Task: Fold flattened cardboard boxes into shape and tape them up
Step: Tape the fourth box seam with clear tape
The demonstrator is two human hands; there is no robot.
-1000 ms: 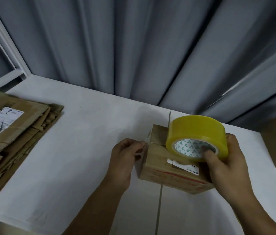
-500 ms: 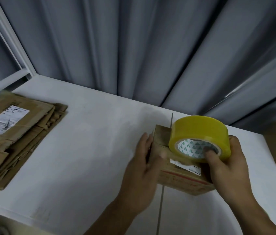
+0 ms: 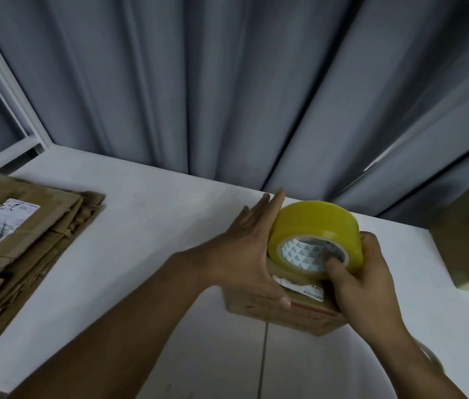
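A small folded cardboard box [image 3: 308,311] with a white label and a red stripe stands on the white table [image 3: 141,226]. On top of it sits a yellow tape roll [image 3: 315,223]. My right hand [image 3: 360,283] grips the roll, its thumb hooked in the patterned core. My left hand [image 3: 253,249] lies flat with straight fingers along the box's left side and top edge, just left of the roll. Most of the box's top is hidden by the roll and the hands.
A stack of flattened cardboard boxes [image 3: 23,249] with a shipping label lies at the table's left. A second assembled box [image 3: 466,240] stands at the right edge. Grey curtains [image 3: 227,82] hang behind the table. A seam [image 3: 263,361] runs down the near tabletop.
My left hand went from pinching at the box's left corner to lying flat, sliding up along the box's left side toward the back. The right hand kept its grip on the roll.
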